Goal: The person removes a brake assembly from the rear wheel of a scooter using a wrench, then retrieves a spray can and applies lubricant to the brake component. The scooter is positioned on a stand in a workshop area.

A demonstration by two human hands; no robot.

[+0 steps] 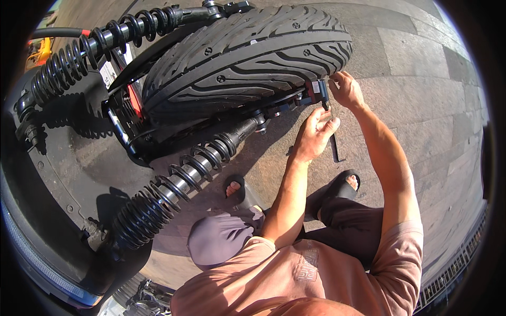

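Note:
A rear wheel with a thick treaded tyre (247, 58) fills the upper middle, with a dark bracket (316, 92) at its lower right side. My left hand (314, 134) is curled just below that bracket, thumb and fingers closed around something small that I cannot make out. Beside it a thin, dark L-shaped bar (336, 150) extends downward; whether it is held or lies on the ground, I cannot tell. My right hand (346, 92) is higher and further right, fingertips closed by the tyre's edge and the bracket, their grip partly hidden.
Two black coil-spring shocks (174, 184) flank the wheel, attached to a dark vehicle body (63, 189) at left. Stone paving (416, 100) surrounds my sandalled feet (345, 187). A yellow object (42, 50) is at the far upper left.

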